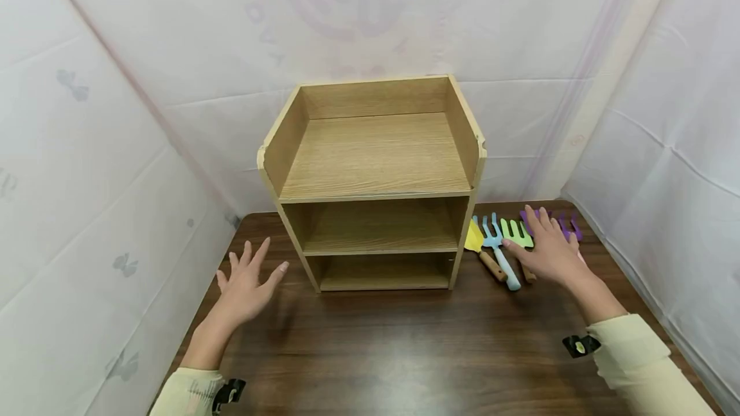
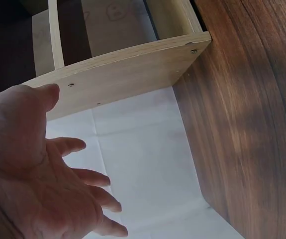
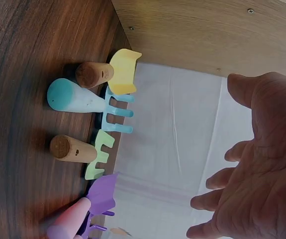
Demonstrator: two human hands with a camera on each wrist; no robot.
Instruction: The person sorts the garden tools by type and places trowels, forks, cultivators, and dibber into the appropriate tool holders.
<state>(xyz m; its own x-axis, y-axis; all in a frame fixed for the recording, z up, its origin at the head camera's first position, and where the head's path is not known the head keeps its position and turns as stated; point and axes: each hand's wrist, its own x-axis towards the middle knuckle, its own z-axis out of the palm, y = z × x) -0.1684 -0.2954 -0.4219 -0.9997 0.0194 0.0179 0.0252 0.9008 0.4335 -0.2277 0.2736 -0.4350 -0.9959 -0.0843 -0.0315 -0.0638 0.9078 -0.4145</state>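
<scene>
My left hand (image 1: 244, 291) hovers with spread fingers beside the left side of a wooden shelf unit (image 1: 376, 153), holding nothing. My right hand (image 1: 550, 254) is likewise spread and holds nothing, held over small garden tools to the shelf's right; the right wrist view shows it apart from them. Nearest the shelf lies a yellow trowel (image 3: 124, 72) with a wooden handle. Beside it come a light blue fork (image 1: 502, 255) and a green rake (image 3: 101, 154) with a wooden handle. Farther right are a purple shovel (image 3: 102, 194) with a pink handle and a purple fork (image 1: 569, 226), partly hidden.
The shelf has a railed top and two compartments below. It stands at the back of a dark wooden table (image 1: 376, 352). Pale patterned sheets (image 1: 370, 18) hang behind and on both sides.
</scene>
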